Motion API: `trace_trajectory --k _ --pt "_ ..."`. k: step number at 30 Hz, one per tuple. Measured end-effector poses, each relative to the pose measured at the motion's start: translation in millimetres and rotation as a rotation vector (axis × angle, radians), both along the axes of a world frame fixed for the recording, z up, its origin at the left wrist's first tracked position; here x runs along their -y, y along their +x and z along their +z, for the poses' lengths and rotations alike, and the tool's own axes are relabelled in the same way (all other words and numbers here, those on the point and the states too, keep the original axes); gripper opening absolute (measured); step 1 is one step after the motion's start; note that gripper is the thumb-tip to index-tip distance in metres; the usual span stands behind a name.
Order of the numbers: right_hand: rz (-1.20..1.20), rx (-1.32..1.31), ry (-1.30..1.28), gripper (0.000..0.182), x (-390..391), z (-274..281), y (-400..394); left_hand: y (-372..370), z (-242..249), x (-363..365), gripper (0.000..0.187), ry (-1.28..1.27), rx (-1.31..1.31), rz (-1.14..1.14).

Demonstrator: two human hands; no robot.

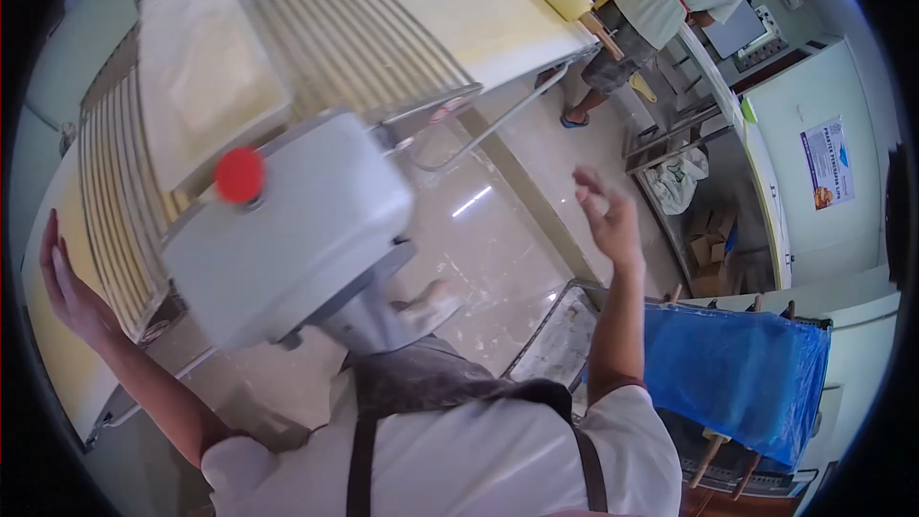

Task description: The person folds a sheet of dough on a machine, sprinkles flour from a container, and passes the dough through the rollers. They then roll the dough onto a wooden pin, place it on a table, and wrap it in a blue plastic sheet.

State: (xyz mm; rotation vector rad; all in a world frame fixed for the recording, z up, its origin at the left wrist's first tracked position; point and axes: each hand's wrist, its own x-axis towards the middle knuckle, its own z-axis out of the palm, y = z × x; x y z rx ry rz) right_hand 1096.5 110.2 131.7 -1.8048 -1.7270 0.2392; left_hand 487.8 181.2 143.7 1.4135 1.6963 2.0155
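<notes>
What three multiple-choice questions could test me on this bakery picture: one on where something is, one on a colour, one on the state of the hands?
1. Where does the left hand rest?
A. On the edge of the machine's yellow belt
B. On the blue cover
C. On the red knob

2. What colour is the round knob on the grey machine housing?
A. Green
B. Red
C. Black

3. How is the right hand held?
A. Closed on a rolling pin
B. Flat on the floor
C. Raised in the air, open and empty

Answers:
1. A, since the left hand lies at the near belt beside the rollers.
2. B, as the knob shows bright red against the grey housing.
3. C, because the right hand is lifted above the floor with fingers loosely spread, holding nothing.
</notes>
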Motion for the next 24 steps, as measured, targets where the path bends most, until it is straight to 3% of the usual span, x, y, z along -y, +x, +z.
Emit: trace_trajectory --k 4,7,9,12,16,18,20,22,24 --pt "-0.227 -0.126 -0.177 0.029 48 -123 123 79 6 22 0.043 -0.103 -0.199 -0.236" --pt "-0.294 -0.241 -0.363 0.031 57 -173 157 139 28 37 0.048 -0.189 -0.203 -0.130" --pt "-0.245 -0.336 -0.368 0.028 32 -183 169 156 37 47 0.049 -0.306 -0.417 -0.027" --pt "-0.088 -0.177 -0.444 0.029 -55 -158 214 212 42 40 0.053 -0.434 -0.497 0.156" --pt "-0.002 -0.006 -0.206 0.027 -198 -79 285 282 30 12 0.059 -0.500 -0.369 0.280" --pt "0.108 0.088 -0.051 0.027 -280 -42 336 265 11 14 0.057 -0.617 -0.499 0.442" --pt "0.114 -0.100 0.007 0.027 -373 0 365 289 1 9 0.054 -0.601 -0.592 0.566" --pt "0.236 0.187 0.171 0.027 -475 37 395 331 6 -12 0.052 -0.598 -0.705 0.682" --pt "0.249 0.151 0.141 0.026 -572 53 418 340 6 -20 0.053 -0.713 -0.686 0.787"
